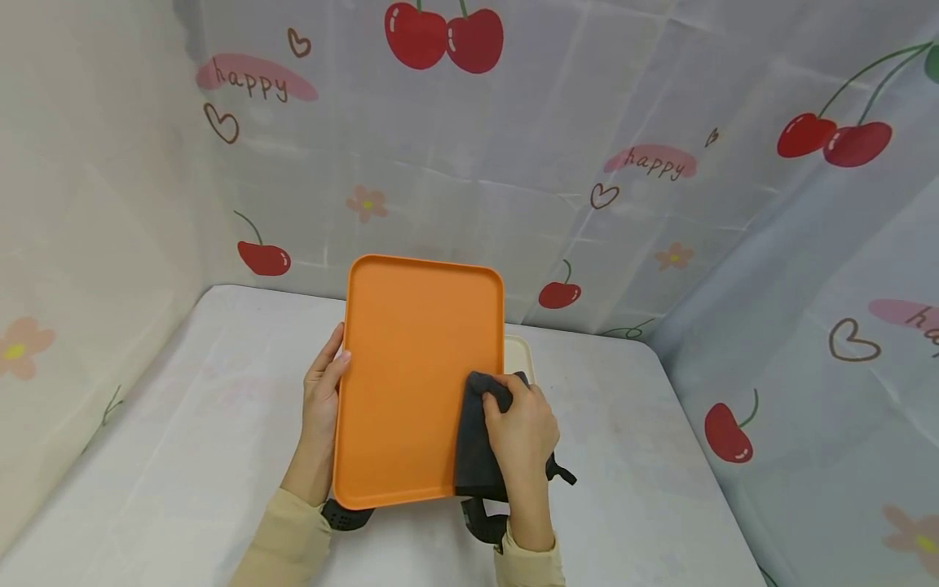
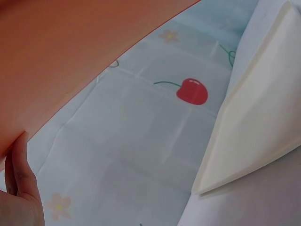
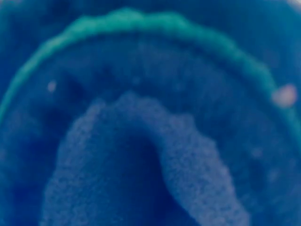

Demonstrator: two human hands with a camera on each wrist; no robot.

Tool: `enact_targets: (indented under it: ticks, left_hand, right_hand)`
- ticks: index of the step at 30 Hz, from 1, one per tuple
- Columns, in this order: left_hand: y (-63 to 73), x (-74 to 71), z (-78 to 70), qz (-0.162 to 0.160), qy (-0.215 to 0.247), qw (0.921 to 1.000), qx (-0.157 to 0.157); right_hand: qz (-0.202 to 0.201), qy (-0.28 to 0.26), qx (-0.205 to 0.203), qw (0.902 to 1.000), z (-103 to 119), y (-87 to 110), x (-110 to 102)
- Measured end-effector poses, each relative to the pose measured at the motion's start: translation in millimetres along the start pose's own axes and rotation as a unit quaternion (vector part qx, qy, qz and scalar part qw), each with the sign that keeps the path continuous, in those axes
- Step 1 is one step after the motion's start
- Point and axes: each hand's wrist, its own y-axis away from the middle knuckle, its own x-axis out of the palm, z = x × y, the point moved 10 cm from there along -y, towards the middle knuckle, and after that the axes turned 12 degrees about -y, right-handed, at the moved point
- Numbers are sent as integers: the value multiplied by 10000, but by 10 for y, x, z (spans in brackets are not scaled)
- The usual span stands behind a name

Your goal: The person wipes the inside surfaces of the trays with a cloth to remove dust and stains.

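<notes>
An orange rectangular tray (image 1: 411,367) with a raised rim is held up, tilted, in the head view. My left hand (image 1: 321,403) grips its left edge, thumb at the front rim and fingers behind. My right hand (image 1: 524,428) pinches a bunched dark grey cloth (image 1: 475,452) against the tray's lower right part. In the left wrist view the underside of the orange tray (image 2: 80,56) fills the upper left, with part of the left hand (image 2: 23,188) at its edge. Blurred fabric of the cloth (image 3: 141,66), looking blue, fills the right wrist view.
Behind the orange tray, a cream tray (image 1: 517,357) lies on the white-covered table (image 1: 623,456), mostly hidden in the head view. Curtains (image 1: 469,155) printed with cherries and hearts enclose the back and sides. Black wrist devices (image 1: 484,522) sit at both wrists.
</notes>
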Motion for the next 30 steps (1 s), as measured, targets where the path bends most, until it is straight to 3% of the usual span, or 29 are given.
enact_targets:
  ticks: [5, 18, 24, 30]
  left_hand:
    - [4, -9, -6, -11, -69, 10000, -9]
    - [9, 28, 5, 174, 254, 9995, 49]
    - [4, 23, 17, 103, 198, 9998, -5]
    - [10, 7, 50, -83, -163, 9996, -194]
  right_hand:
    - [16, -70, 72, 9999, -23, 14, 18]
    - [9, -240, 76, 9997, -8, 92, 66]
    - [105, -336, -115, 9993, 109, 155, 133]
    - [213, -380, -491, 9978, 354, 231, 220]
